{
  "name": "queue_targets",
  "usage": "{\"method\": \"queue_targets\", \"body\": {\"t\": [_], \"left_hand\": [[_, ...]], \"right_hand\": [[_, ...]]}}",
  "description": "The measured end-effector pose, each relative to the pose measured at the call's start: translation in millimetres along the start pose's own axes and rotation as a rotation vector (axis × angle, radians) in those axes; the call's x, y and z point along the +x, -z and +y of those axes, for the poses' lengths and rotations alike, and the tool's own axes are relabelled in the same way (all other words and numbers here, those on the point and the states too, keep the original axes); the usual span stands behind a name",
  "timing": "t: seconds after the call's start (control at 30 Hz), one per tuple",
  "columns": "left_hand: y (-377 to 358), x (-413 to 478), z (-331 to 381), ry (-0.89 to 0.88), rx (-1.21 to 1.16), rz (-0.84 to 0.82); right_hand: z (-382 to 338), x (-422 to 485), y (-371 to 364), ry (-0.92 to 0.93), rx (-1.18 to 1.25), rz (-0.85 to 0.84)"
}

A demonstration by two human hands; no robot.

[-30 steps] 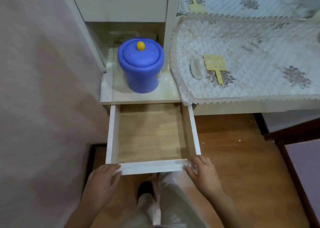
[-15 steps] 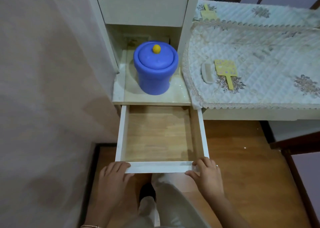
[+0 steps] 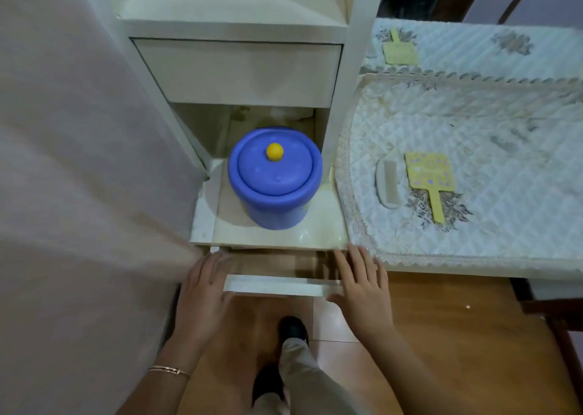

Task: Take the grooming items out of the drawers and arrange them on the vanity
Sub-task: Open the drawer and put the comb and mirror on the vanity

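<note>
No legible text anywhere.

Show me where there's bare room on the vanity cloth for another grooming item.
Free: the quilted cloth right of the yellow hand mirror and behind it. Crowded: the cloth's left edge, where the white comb lies beside the mirror.

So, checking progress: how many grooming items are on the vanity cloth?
2: a white comb and, right of it, a yellow paddle brush. The brush also shows mirrored behind.

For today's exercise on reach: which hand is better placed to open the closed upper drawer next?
Probably the left. The left hand lies more directly below the upper drawer; the right hand sits by the vanity edge. Both rest flat at the lower drawer front.
</note>
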State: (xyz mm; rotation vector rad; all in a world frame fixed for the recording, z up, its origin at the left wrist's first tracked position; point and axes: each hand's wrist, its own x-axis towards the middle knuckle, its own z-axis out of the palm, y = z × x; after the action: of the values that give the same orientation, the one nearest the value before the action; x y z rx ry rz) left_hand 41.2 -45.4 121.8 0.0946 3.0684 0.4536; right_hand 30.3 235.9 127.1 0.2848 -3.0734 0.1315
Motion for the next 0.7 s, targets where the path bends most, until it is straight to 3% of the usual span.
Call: {"method": "queue_targets", "body": {"t": [0.27, 0.47, 0.7], "left_hand": [[-2, 45, 0, 0.035, -0.05, 0.059], [4, 65, 7, 0.112, 0.039, 0.123], [6, 54, 10, 0.081, -0.014, 0.083]], "right_hand": [[10, 39, -11, 0.012, 0.019, 0.058], [9, 55, -18, -0.02, 0.004, 0.147], [0, 52, -3, -0.088, 0.045, 0.004]]}}
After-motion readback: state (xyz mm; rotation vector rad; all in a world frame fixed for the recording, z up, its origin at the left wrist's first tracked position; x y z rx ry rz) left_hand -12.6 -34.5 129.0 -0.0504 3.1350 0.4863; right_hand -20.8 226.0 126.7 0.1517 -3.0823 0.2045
